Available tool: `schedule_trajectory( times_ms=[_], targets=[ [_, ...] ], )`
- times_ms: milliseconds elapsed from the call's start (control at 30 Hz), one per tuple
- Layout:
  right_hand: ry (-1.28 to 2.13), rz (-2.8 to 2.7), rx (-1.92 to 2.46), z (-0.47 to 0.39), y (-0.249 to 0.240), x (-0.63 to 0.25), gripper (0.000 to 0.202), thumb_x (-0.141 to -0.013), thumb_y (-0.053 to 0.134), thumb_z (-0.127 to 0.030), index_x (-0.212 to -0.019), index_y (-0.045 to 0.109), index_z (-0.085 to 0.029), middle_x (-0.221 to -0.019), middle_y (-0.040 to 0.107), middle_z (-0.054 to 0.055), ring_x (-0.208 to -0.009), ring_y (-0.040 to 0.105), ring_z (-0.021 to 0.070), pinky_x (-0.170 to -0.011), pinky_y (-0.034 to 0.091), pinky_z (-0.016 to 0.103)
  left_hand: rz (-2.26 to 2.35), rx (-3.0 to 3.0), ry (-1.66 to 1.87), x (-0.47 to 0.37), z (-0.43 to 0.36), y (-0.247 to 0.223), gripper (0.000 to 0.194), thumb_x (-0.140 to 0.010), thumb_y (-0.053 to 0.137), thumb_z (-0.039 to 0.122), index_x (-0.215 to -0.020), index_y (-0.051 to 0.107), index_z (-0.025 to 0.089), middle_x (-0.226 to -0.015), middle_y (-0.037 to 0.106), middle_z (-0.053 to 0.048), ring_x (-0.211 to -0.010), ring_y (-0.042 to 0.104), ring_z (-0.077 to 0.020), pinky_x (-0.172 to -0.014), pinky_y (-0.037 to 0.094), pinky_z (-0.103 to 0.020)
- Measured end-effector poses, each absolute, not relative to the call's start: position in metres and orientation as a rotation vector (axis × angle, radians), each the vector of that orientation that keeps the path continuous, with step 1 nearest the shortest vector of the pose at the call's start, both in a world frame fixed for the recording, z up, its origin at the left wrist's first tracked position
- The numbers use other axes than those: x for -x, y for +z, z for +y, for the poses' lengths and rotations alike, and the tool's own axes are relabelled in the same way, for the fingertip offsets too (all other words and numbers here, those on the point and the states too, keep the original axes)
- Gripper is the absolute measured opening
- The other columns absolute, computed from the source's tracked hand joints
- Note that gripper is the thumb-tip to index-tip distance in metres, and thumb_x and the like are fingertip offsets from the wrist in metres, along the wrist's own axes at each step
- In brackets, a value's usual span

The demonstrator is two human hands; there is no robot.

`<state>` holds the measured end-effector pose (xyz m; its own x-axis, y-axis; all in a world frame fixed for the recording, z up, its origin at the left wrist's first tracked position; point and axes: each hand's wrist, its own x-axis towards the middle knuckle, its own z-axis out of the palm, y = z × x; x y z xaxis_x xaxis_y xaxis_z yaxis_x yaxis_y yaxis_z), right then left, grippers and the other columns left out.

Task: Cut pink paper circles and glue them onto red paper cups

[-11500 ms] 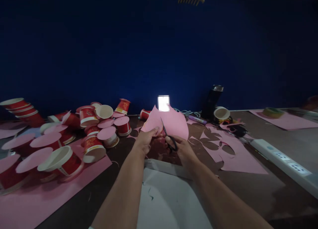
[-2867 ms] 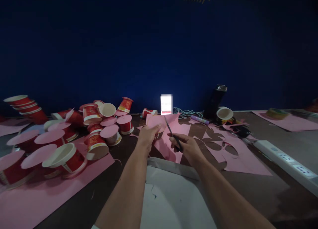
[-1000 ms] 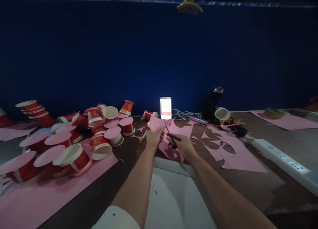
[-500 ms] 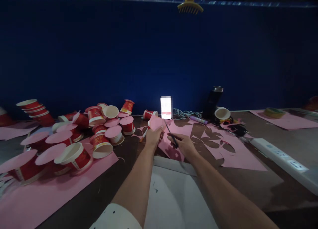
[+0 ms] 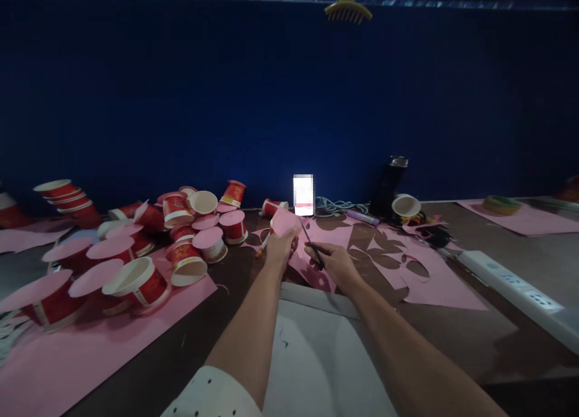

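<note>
My left hand [image 5: 281, 248] is closed around a red paper cup [image 5: 272, 225], and the fingers hide most of it. A pink paper piece [image 5: 286, 221] covers the cup's near-facing end. In my right hand [image 5: 332, 261] are dark scissors [image 5: 320, 260], seen nearly edge-on. Their thin blades point up and left, close to the pink piece's right edge; whether they touch it I cannot tell. Beneath both hands lies a pink sheet [image 5: 312, 272] with round pieces cut out.
Several red paper cups [image 5: 233, 227], many topped with pink discs, crowd the left. A lit phone screen [image 5: 303, 195] stands behind my hands. To the right are a purple marker [image 5: 363, 218], a black bottle [image 5: 388, 184], a tape roll [image 5: 500, 205] and a white power strip [image 5: 515, 293].
Both hands keep almost the same place and hold. The whole view has shifted slightly, with the cups on the left appearing a little farther right.
</note>
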<state>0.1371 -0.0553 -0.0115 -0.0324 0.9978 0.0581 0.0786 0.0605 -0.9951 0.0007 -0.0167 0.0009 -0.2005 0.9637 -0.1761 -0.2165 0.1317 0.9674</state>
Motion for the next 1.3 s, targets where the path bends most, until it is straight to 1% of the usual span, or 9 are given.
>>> schedule_trajectory(
  times_ms=[200,433,633,800,933,1167,1300],
  targets=[
    [1.179,-1.249,1.245,-0.059,-0.003,-0.135,0.053,-0.062,0.077,-0.043,-0.104,0.071,-0.011,-0.058,0.063,0.001,-0.050,0.054,0.0100,-0.049,0.045,0.021,1.317,-0.926,1.374,0.003,-0.018,-0.001,0.030,-0.063,0.071,0.039,-0.050,0.057,0.015,-0.039,0.047,0.000,-0.032,0.039,-0.0079,-0.034,0.027,-0.021],
    [1.162,-1.243,1.228,-0.060,-0.003,-0.135,0.052,-0.062,0.077,-0.043,-0.102,0.072,-0.012,-0.058,0.061,0.001,-0.052,0.054,0.0104,-0.048,0.045,0.022,1.264,-0.897,1.363,0.002,-0.023,0.004,0.031,-0.061,0.071,0.039,-0.052,0.056,0.013,-0.042,0.047,0.002,-0.033,0.036,-0.0048,-0.034,0.024,-0.018],
    [1.160,-1.254,1.251,-0.060,-0.003,-0.135,0.050,-0.062,0.077,-0.042,-0.102,0.072,-0.012,-0.055,0.059,-0.001,-0.048,0.051,0.0085,-0.047,0.043,0.021,1.230,-0.849,1.364,0.004,-0.020,0.001,0.027,-0.060,0.071,0.036,-0.057,0.057,0.012,-0.043,0.047,0.003,-0.034,0.037,-0.0041,-0.035,0.026,-0.017],
    [1.155,-1.234,1.239,-0.062,-0.001,-0.133,0.050,-0.061,0.077,-0.043,-0.100,0.073,-0.012,-0.054,0.059,-0.001,-0.048,0.051,0.0088,-0.046,0.043,0.021,1.210,-0.878,1.374,0.004,-0.018,-0.004,0.029,-0.060,0.070,0.038,-0.055,0.056,0.013,-0.042,0.046,0.003,-0.033,0.035,-0.0036,-0.034,0.023,-0.017],
    [1.164,-1.239,1.240,-0.061,-0.003,-0.133,0.051,-0.062,0.076,-0.044,-0.101,0.073,-0.012,-0.054,0.058,-0.001,-0.047,0.050,0.0087,-0.047,0.044,0.022,1.205,-0.866,1.377,0.004,-0.018,-0.006,0.029,-0.061,0.070,0.038,-0.057,0.056,0.013,-0.043,0.047,0.003,-0.033,0.035,-0.0034,-0.034,0.022,-0.017],
    [1.178,-1.280,1.224,-0.060,-0.006,-0.134,0.050,-0.063,0.076,-0.042,-0.103,0.072,-0.013,-0.054,0.059,-0.001,-0.048,0.051,0.0089,-0.048,0.042,0.021,1.196,-0.781,1.471,0.003,-0.011,-0.010,0.032,-0.059,0.073,0.041,-0.064,0.056,0.013,-0.044,0.045,0.005,-0.035,0.037,-0.0039,-0.035,0.027,-0.017],
    [1.168,-1.295,1.237,-0.061,-0.005,-0.134,0.050,-0.064,0.075,-0.043,-0.104,0.071,-0.013,-0.057,0.062,0.000,-0.050,0.053,0.0096,-0.049,0.043,0.021,1.228,-0.805,1.470,0.003,-0.010,-0.011,0.030,-0.058,0.074,0.037,-0.062,0.056,0.013,-0.044,0.048,0.004,-0.035,0.039,-0.0048,-0.035,0.028,-0.017]
  ],
)
